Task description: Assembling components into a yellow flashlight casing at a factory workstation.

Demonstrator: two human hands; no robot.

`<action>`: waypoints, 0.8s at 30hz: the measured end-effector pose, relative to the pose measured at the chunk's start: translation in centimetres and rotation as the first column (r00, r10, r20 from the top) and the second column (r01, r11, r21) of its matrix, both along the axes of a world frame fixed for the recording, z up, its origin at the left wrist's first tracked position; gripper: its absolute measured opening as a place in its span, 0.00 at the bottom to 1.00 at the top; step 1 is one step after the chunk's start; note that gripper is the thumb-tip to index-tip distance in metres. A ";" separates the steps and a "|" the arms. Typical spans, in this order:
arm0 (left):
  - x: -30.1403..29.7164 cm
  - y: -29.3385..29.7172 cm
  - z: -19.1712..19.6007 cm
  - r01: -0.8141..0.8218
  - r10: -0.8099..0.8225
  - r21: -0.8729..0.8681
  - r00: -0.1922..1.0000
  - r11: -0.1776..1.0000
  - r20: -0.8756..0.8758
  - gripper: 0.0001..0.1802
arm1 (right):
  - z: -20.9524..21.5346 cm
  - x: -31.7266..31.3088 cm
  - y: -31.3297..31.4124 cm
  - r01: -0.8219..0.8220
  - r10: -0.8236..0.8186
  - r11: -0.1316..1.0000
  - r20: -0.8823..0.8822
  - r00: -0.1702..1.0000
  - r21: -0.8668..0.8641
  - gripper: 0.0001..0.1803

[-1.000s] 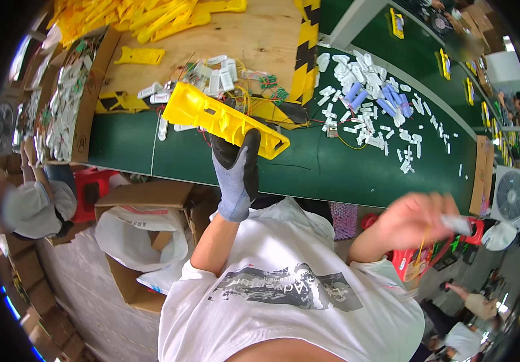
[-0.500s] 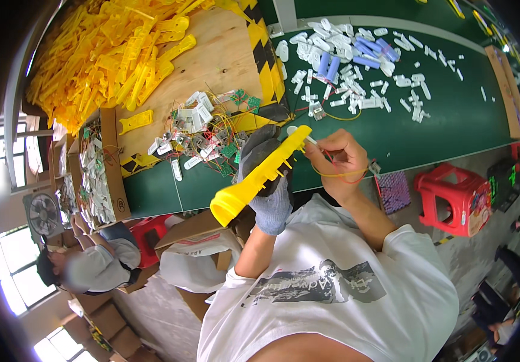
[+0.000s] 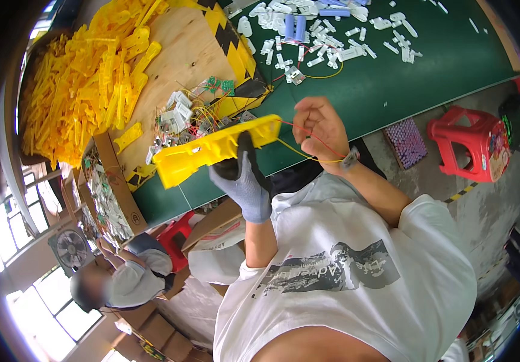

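My left hand (image 3: 246,184), in a grey glove with dark fingers, grips a long yellow plastic shell (image 3: 195,157) from below, with its ribbed inner side showing. My bare right hand (image 3: 325,131) is just off the shell's right end, fingers loosely curled and apart, with nothing visible between them. A red wire (image 3: 288,123) and a yellow wire (image 3: 296,149) lead from that end past my right hand. They reach a small metallic part (image 3: 350,159) by my right wrist. What the wires join inside the shell is hidden.
Beyond the shell lie wired white parts and green circuit boards (image 3: 228,88). A yellow shell heap (image 3: 91,84) fills the far left. White and lilac pieces (image 3: 332,54) cover the green table (image 3: 386,90). Right of me stand a red stool (image 3: 468,145) and a box of purple cylinders (image 3: 406,143).
The shell has swung from steeply slanted to nearly level and moved left. My right hand has released the small white piece, and its fingers have spread. The view has shifted.
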State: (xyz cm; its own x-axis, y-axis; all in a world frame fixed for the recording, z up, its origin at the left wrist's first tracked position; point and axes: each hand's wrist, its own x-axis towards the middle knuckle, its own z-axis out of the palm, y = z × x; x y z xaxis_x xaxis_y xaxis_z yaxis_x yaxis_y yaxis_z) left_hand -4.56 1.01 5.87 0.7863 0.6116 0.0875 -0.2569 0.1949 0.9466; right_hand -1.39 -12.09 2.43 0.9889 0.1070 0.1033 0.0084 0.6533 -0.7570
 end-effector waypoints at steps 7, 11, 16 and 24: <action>3.1 1.0 4.0 -0.125 0.113 0.242 0.992 0.962 0.062 0.26 | -1.2 0.3 -2.5 0.327 -0.077 0.883 0.583 0.809 -0.337 0.16; 4.0 2.4 4.8 -0.082 0.086 0.405 0.996 0.910 0.008 0.24 | 0.4 0.2 -4.3 0.092 0.180 0.869 0.484 0.856 -0.486 0.11; 4.0 3.6 3.3 -0.034 0.036 0.259 0.999 0.965 -0.002 0.28 | 0.3 -0.5 -4.6 -0.056 0.094 0.983 0.213 0.973 -0.176 0.13; 0.8 -1.1 -0.5 0.522 -0.461 0.300 0.850 0.798 -0.254 0.30 | 2.3 2.9 -5.8 -0.125 0.108 0.960 -0.079 0.991 -0.250 0.16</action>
